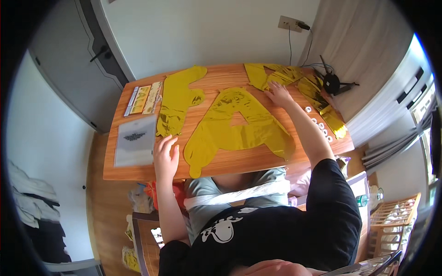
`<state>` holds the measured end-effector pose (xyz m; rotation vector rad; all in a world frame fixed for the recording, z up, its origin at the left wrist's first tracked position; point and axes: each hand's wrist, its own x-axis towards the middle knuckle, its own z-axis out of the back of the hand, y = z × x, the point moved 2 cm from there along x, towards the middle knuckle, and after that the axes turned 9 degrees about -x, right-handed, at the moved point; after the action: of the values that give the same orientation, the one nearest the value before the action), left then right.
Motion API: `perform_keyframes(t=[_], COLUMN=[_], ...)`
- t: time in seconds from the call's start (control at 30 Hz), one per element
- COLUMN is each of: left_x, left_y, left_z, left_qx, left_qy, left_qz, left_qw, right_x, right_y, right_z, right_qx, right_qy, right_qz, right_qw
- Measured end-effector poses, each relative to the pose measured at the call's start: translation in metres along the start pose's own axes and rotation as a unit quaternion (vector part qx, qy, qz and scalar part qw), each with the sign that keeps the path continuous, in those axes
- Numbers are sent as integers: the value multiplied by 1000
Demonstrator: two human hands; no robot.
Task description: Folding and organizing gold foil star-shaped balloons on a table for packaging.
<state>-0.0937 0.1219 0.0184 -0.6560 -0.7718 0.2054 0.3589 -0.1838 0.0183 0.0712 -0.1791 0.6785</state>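
Observation:
Flat, uninflated gold foil letter balloons lie on the wooden table. An F-shaped foil balloon (177, 96) is at the left and an A-shaped foil balloon (214, 133) in the middle. My left hand (166, 158) is by the F's lower end, fingers stretched and loosely spread, holding nothing. Toward the far right, the fingers of my right hand (279, 94) reach out flat to the near edge of a third, partly folded foil balloon (258, 76) and seem to touch it. A fourth, crinkled foil balloon (317, 99) runs along the right side.
Several small white rolls (308, 109) sit at the right edge. A black router (332, 84) with antennas and cables stands at the back right. On the left are a clear plastic pouch (134, 142) and printed cards (142, 99). A wall socket (290, 23) holds a plug.

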Motion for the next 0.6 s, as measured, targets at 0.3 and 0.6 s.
perform_keyframes(t=[0.3,0.6], left_x=[-6,-1], left_y=[19,31], left_z=[-9,-5], left_qx=[196,167], left_qy=[-95,-70], left_qz=[140,211], left_qw=[966,961], right_x=[12,-32], right_y=[153,383], right_z=[44,24], right_qx=[153,239], right_qy=[-94,-1], right_qz=[145,411], right_qw=[973,880])
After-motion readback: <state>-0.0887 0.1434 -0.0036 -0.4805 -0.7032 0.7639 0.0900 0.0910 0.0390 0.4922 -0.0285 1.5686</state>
